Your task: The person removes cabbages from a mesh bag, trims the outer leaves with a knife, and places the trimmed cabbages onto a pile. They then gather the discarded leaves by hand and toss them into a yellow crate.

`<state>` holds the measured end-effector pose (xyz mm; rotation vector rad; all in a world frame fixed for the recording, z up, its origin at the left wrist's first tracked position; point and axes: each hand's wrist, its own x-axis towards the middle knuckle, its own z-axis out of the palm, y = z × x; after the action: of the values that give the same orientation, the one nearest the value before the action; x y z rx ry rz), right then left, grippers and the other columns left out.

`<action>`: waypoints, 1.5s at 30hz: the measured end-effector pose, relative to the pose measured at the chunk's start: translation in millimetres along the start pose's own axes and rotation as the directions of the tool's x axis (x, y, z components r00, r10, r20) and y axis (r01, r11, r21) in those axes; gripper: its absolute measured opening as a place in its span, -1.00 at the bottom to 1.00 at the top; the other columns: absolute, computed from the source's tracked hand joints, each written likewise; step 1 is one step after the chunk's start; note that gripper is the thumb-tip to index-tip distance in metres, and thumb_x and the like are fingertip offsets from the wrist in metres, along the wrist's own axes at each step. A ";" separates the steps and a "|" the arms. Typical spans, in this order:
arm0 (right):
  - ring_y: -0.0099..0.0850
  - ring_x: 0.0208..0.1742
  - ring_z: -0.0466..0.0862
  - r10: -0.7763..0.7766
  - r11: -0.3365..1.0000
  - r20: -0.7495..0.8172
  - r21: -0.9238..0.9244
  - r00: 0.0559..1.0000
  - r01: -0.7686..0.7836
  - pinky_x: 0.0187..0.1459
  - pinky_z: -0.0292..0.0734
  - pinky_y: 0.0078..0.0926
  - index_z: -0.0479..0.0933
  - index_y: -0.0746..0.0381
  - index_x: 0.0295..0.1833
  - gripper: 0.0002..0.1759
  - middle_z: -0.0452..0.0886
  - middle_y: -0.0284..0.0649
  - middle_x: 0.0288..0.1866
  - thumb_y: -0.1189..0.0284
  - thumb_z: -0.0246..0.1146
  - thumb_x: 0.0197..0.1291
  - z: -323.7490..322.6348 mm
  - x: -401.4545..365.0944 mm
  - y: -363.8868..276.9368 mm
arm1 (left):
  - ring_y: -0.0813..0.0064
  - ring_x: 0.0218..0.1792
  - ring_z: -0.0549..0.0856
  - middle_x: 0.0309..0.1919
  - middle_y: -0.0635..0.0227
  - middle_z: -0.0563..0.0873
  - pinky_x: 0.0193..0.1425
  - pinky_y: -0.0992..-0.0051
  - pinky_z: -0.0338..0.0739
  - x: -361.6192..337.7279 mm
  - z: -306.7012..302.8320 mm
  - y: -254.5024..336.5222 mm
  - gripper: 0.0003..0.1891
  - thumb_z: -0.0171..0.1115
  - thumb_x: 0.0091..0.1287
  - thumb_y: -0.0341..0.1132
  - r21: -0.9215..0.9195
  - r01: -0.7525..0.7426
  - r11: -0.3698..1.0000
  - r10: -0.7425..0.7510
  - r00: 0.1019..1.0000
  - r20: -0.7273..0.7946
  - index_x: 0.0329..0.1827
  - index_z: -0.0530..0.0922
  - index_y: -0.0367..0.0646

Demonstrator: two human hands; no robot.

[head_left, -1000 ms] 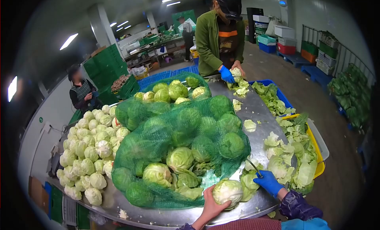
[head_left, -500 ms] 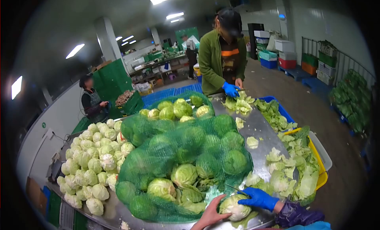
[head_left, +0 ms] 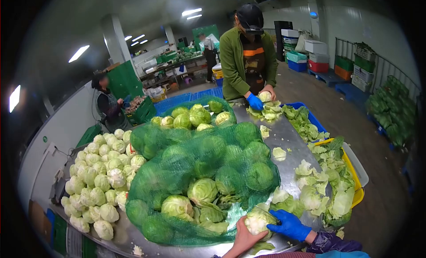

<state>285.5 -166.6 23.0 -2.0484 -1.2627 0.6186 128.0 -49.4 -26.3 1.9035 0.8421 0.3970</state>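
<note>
A pale, partly trimmed cabbage (head_left: 259,220) is at the near edge of the steel table, between my two hands. My bare left hand (head_left: 246,236) wraps round its left and lower side. My right hand (head_left: 290,225), in a blue glove, is closed at the cabbage's right side; the thin blade of a knife comes from it over the top, mostly hard to see. A loose green leaf (head_left: 262,246) lies under the cabbage. Just left of my hands, a green mesh sack (head_left: 199,169) spills open, with whole cabbages (head_left: 202,190) in its mouth.
Trimmed cabbages (head_left: 102,182) are heaped at the left. Stripped leaves (head_left: 313,193) lie at the right, beside a yellow bin (head_left: 357,196) and a blue bin (head_left: 310,112). Across the steel table (head_left: 288,167), a co-worker (head_left: 244,58) in a green jacket handles another cabbage.
The cabbage in my hands has turned, and its pale cut side now faces up more. The co-worker opposite now holds up a pale cabbage. The whole view has shifted slightly.
</note>
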 end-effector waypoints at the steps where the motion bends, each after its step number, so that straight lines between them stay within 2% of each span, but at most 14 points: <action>1: -0.15 -0.14 0.62 -0.016 0.999 -0.007 -0.032 1.000 0.016 -0.09 0.53 -0.28 0.41 0.19 0.24 -0.24 0.54 -0.06 -0.07 -0.10 0.25 0.04 0.7 -0.8 0.4 | 0.03 0.21 0.34 0.15 -0.05 0.28 0.30 0.24 0.28 -1.8 -0.4 3.7 0.08 0.51 -0.14 0.08 0.007 -0.027 1.000 0.028 0.999 -0.045 0.30 0.08 -0.39; 4: -0.11 -0.03 0.59 -0.050 0.999 -0.070 -0.015 0.996 0.049 0.00 0.50 -0.27 0.42 0.20 0.23 -0.28 0.53 -0.05 0.03 -0.02 0.30 0.02 9.2 -4.3 7.0 | 0.05 0.17 0.33 0.08 -0.04 0.29 0.28 0.21 0.28 -4.2 -1.0 11.7 0.05 0.54 -0.18 0.07 0.032 -0.074 0.997 0.077 0.991 -0.110 0.22 0.11 -0.40; 7: -0.15 -0.10 0.61 0.022 0.982 -0.100 0.187 0.995 -0.003 -0.04 0.51 -0.35 0.49 0.23 0.14 -0.52 0.58 -0.04 -0.04 0.28 0.24 0.10 8.9 -11.4 8.6 | 0.06 0.17 0.36 0.11 -0.03 0.31 0.29 0.23 0.29 -11.2 -2.8 10.2 0.08 0.57 -0.26 -0.02 0.077 -0.122 0.990 0.130 0.986 -0.109 0.27 0.11 -0.35; 13: -0.13 -0.03 0.60 0.061 0.945 0.005 0.322 0.998 -0.059 0.00 0.50 -0.34 0.40 0.21 0.25 -0.51 0.55 -0.02 0.02 0.28 0.16 0.23 -1.1 -19.0 2.3 | 0.02 0.23 0.29 0.17 -0.03 0.26 0.33 0.17 0.23 -8.0 -7.2 23.4 0.02 0.53 -0.26 -0.11 0.259 -0.262 0.930 0.293 0.952 -0.090 0.26 0.12 -0.30; 15: -0.11 0.07 0.55 -0.149 0.957 -0.148 0.227 0.978 0.180 0.04 0.48 -0.32 0.28 0.19 0.36 -0.49 0.46 0.00 0.15 0.30 0.06 0.33 -3.3 -17.3 -1.8 | 0.01 0.24 0.29 0.17 -0.03 0.26 0.34 0.17 0.23 -5.1 -6.2 22.7 0.04 0.53 -0.26 -0.10 0.265 -0.275 0.924 0.305 0.949 -0.081 0.28 0.11 -0.30; 18: -0.07 0.16 0.49 -0.234 0.940 -0.098 0.231 0.967 0.251 0.08 0.46 -0.31 0.18 0.08 0.44 -0.46 0.36 0.00 0.25 0.35 0.00 0.36 -12.2 -19.4 -9.8 | 0.01 0.24 0.29 0.18 -0.05 0.25 0.34 0.16 0.22 -2.7 -6.7 26.2 0.09 0.53 -0.25 -0.08 0.256 -0.260 0.931 0.289 0.954 -0.083 0.33 0.06 -0.31; 25: -0.04 0.01 0.59 -0.111 0.993 -0.051 0.025 0.993 0.112 -0.05 0.55 -0.30 0.18 -0.19 0.44 -0.43 0.34 -0.04 0.27 0.38 -0.01 0.32 -7.7 -26.0 -24.7 | -0.08 0.26 0.28 0.24 -0.16 0.24 0.34 0.12 0.18 -0.3 -1.4 33.6 0.10 0.54 -0.23 -0.14 0.206 -0.199 0.958 0.224 0.969 -0.106 0.35 0.05 -0.39; 27: -0.11 -0.15 0.64 0.046 0.983 0.060 -0.181 0.997 -0.035 -0.21 0.58 -0.26 0.17 -0.22 0.44 -0.41 0.41 -0.09 0.17 0.38 -0.01 0.30 -20.0 -9.3 -28.9 | -0.08 0.27 0.27 0.24 -0.16 0.24 0.35 0.12 0.18 -0.9 -1.4 35.2 0.09 0.53 -0.22 -0.14 0.211 -0.214 0.954 0.235 0.969 -0.079 0.35 0.06 -0.40; 32: -0.13 -0.27 0.64 -0.141 0.981 -0.038 -0.140 0.989 0.134 -0.29 0.55 -0.23 0.12 -0.18 0.46 -0.39 0.54 -0.10 -0.03 0.35 -0.04 0.27 1.7 17.7 8.4 | -0.09 0.31 0.24 0.27 -0.18 0.20 0.37 0.13 0.19 10.1 -11.6 30.5 0.07 0.51 -0.22 -0.16 0.202 -0.232 0.951 0.242 0.970 -0.023 0.34 0.07 -0.39; 35: -0.07 -0.23 0.62 0.024 0.990 -0.012 -0.142 1.000 -0.025 -0.18 0.51 -0.21 0.13 -0.12 0.46 -0.41 0.61 0.02 -0.18 0.35 -0.04 0.29 9.5 43.2 71.8 | -0.16 0.34 0.19 0.34 -0.20 0.09 0.36 0.10 0.21 11.3 -25.5 35.9 0.03 0.51 -0.24 -0.12 0.255 -0.296 0.920 0.276 0.954 0.114 0.33 0.15 -0.30; 38: -0.09 -0.19 0.62 -0.010 0.998 -0.031 -0.064 0.999 0.008 -0.17 0.52 -0.23 0.15 -0.12 0.45 -0.44 0.60 0.00 -0.13 0.30 -0.03 0.32 -4.3 28.4 60.2 | -0.15 0.25 0.25 0.24 -0.13 0.16 0.30 0.05 0.24 0.4 -25.6 40.6 0.04 0.53 -0.26 -0.12 0.378 -0.197 0.904 0.176 0.980 0.090 0.36 0.18 -0.20; 40: -0.12 -0.14 0.61 -0.065 0.998 -0.105 -0.027 0.992 0.062 -0.16 0.53 -0.26 0.18 -0.12 0.43 -0.47 0.56 -0.03 -0.03 0.26 -0.04 0.35 -15.5 10.9 23.5 | -0.08 0.21 0.28 0.20 -0.08 0.17 0.29 0.11 0.27 3.0 -25.1 37.2 0.04 0.53 -0.24 -0.14 0.206 -0.175 0.963 0.169 0.984 0.049 0.38 0.17 -0.16; 42: -0.14 -0.11 0.61 -0.223 0.975 -0.069 -0.024 0.972 0.221 -0.17 0.55 -0.29 0.20 -0.14 0.42 -0.50 0.48 -0.09 0.05 0.23 -0.06 0.38 -26.4 1.7 -5.4 | -0.03 0.24 0.30 0.22 -0.11 0.21 0.31 0.18 0.28 6.3 -24.9 37.5 0.04 0.52 -0.20 -0.15 0.197 -0.166 0.966 0.160 0.986 0.051 0.38 0.14 -0.24; 45: -0.15 -0.12 0.62 -0.181 0.979 0.062 -0.079 0.982 0.186 -0.20 0.57 -0.32 0.21 -0.18 0.42 -0.47 0.43 -0.09 0.08 0.32 -0.02 0.33 -21.6 -8.7 -17.0 | 0.03 0.30 0.33 0.25 -0.15 0.30 0.36 0.25 0.24 6.3 -21.2 34.0 0.06 0.50 -0.15 -0.16 0.061 -0.116 0.991 0.117 0.993 -0.006 0.37 0.05 -0.43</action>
<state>286.3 -174.8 50.7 -1.9647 -1.5128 0.5466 132.9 -40.7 13.1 2.0143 0.7587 0.4562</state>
